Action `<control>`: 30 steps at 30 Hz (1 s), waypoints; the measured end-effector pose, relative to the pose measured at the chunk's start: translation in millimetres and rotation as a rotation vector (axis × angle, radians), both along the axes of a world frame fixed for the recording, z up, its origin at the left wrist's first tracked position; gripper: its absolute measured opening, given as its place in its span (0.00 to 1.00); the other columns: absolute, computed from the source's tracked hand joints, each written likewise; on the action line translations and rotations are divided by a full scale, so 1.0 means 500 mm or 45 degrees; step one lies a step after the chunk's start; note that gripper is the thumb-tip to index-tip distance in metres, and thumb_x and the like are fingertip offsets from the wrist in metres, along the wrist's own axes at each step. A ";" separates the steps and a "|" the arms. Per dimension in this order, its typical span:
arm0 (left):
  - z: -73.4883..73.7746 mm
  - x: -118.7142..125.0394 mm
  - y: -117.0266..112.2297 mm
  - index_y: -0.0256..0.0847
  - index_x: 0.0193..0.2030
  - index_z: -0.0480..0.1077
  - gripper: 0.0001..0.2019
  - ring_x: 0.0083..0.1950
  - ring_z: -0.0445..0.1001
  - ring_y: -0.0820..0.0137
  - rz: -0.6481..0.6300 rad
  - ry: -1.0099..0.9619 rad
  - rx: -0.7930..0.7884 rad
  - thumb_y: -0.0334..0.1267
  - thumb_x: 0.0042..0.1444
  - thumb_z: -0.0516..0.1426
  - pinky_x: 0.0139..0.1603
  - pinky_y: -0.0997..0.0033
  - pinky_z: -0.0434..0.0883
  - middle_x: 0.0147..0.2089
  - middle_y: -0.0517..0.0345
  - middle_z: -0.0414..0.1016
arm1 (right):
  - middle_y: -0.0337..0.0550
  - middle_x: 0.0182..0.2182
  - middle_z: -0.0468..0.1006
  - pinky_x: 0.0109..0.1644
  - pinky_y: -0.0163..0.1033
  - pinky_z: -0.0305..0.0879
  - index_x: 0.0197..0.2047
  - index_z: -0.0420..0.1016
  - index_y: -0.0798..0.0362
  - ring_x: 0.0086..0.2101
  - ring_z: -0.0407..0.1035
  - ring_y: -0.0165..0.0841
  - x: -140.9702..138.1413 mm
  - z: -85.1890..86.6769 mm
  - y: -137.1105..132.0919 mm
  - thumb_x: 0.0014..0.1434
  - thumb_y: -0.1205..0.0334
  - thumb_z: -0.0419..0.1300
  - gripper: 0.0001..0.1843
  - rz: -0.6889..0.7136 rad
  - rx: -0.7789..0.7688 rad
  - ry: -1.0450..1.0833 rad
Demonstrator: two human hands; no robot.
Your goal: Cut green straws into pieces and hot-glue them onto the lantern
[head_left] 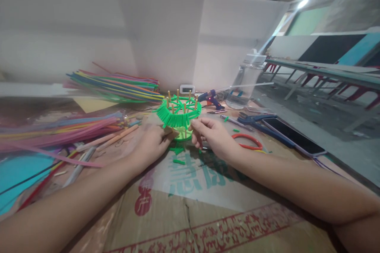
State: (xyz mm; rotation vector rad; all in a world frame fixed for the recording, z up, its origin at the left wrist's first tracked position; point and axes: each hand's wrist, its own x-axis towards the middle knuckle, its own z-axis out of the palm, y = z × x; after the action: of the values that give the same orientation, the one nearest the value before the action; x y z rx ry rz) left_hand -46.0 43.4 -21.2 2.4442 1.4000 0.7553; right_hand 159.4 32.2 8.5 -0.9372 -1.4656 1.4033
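A small basket-like craft (178,114) of green straw pieces threaded on upright wooden sticks stands on flattened cardboard (190,205) in the middle. My left hand (152,142) rests at its lower left, fingers curled against its base. My right hand (209,136) is at its lower right, fingers pinched at the green rim. Short cut green straw bits (178,156) lie just in front of the craft, between my hands.
Bundles of long coloured straws (118,85) lie at the back left and more pink ones (59,132) at the left. A blue glue gun (211,99), a clear bottle (247,83), red-handled scissors (247,141), blue pliers (255,119) and a phone (295,136) sit to the right.
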 end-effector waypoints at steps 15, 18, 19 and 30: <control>0.002 0.001 -0.003 0.35 0.34 0.75 0.16 0.30 0.70 0.67 0.002 -0.021 0.000 0.39 0.64 0.49 0.32 0.70 0.59 0.30 0.52 0.77 | 0.34 0.18 0.72 0.20 0.31 0.57 0.27 0.68 0.54 0.16 0.63 0.23 -0.018 0.000 -0.001 0.50 0.50 0.68 0.18 0.056 -0.257 0.213; 0.001 0.002 -0.002 0.35 0.35 0.75 0.17 0.30 0.69 0.68 -0.020 -0.036 0.023 0.40 0.65 0.48 0.32 0.70 0.59 0.31 0.51 0.77 | 0.34 0.18 0.72 0.20 0.31 0.57 0.27 0.68 0.55 0.16 0.63 0.23 -0.018 0.002 0.001 0.52 0.53 0.67 0.16 0.053 -0.279 0.226; 0.001 0.002 -0.003 0.35 0.35 0.75 0.17 0.30 0.69 0.68 -0.018 -0.036 0.028 0.40 0.65 0.48 0.32 0.70 0.59 0.30 0.51 0.77 | 0.34 0.18 0.72 0.20 0.30 0.57 0.26 0.68 0.55 0.16 0.63 0.23 -0.019 0.003 0.001 0.52 0.54 0.67 0.16 0.052 -0.286 0.230; 0.008 0.003 -0.005 0.36 0.35 0.76 0.16 0.30 0.70 0.68 0.023 0.011 0.026 0.40 0.64 0.49 0.31 0.71 0.59 0.30 0.52 0.77 | 0.34 0.18 0.73 0.18 0.29 0.58 0.28 0.69 0.54 0.16 0.63 0.23 -0.001 0.008 0.009 0.52 0.47 0.67 0.19 0.108 -0.304 0.154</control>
State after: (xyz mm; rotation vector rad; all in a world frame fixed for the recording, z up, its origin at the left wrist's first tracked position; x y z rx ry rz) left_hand -44.4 40.9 -17.4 2.4557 1.4265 0.7677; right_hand 158.7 36.9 12.5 -0.9272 -1.2800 1.6953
